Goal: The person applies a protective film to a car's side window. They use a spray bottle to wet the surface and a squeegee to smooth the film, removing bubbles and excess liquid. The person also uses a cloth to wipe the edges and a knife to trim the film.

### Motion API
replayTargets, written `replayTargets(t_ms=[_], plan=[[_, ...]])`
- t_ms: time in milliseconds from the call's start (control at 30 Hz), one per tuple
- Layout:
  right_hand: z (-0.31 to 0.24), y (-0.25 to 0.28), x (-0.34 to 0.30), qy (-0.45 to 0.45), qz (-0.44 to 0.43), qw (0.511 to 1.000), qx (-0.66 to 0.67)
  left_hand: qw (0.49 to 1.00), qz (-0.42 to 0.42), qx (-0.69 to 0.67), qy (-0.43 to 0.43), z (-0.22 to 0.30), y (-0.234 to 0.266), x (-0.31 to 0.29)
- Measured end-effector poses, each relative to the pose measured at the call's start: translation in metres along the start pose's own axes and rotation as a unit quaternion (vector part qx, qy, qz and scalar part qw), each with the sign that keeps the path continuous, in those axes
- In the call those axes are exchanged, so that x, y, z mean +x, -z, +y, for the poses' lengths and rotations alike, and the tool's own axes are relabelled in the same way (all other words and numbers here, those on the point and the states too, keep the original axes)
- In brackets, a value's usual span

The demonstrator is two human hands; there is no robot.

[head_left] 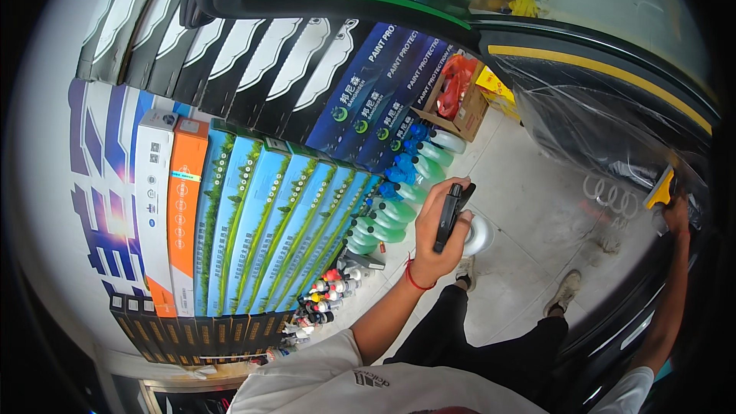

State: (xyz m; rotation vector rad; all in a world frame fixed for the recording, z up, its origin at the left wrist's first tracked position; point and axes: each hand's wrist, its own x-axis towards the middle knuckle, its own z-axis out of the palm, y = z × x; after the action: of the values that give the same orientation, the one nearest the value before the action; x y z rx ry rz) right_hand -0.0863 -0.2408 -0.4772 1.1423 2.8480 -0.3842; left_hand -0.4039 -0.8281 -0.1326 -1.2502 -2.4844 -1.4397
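Observation:
My left hand (438, 241) is wrapped round a spray bottle with a black trigger head (454, 216). Its pale, see-through body (479, 235) shows below the hand, over the floor. At the far right, my right hand (676, 216) grips a squeegee (661, 188) with a yellow blade. The squeegee is against or very close to the dark car door, at the lower end of a loose, wrinkled clear film (563, 119). Part of the squeegee's handle is hidden by my fingers.
Long upright boxes (253, 222) line the left wall. Bottles of green liquid with blue spray heads (387, 215) stand on the floor beside them. An open carton (462, 115) holds a red bag. A green-edged car window (376, 1) spans the top. My shoes (565, 291) stand on pale tiles.

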Motion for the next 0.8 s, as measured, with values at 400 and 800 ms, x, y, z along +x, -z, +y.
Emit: replayTargets(t_ms=[400, 800], plan=[[-0.028, 0.028, -0.005, -0.025, 0.024, 0.995, 0.095, 0.998, 0.004, -0.045, 0.031, 0.029, -0.020, -0.021], [-0.032, 0.029, -0.012, 0.002, 0.027, 0.997, 0.079, 0.999, 0.028, -0.010, 0.016, 0.037, -0.021, -0.025]])
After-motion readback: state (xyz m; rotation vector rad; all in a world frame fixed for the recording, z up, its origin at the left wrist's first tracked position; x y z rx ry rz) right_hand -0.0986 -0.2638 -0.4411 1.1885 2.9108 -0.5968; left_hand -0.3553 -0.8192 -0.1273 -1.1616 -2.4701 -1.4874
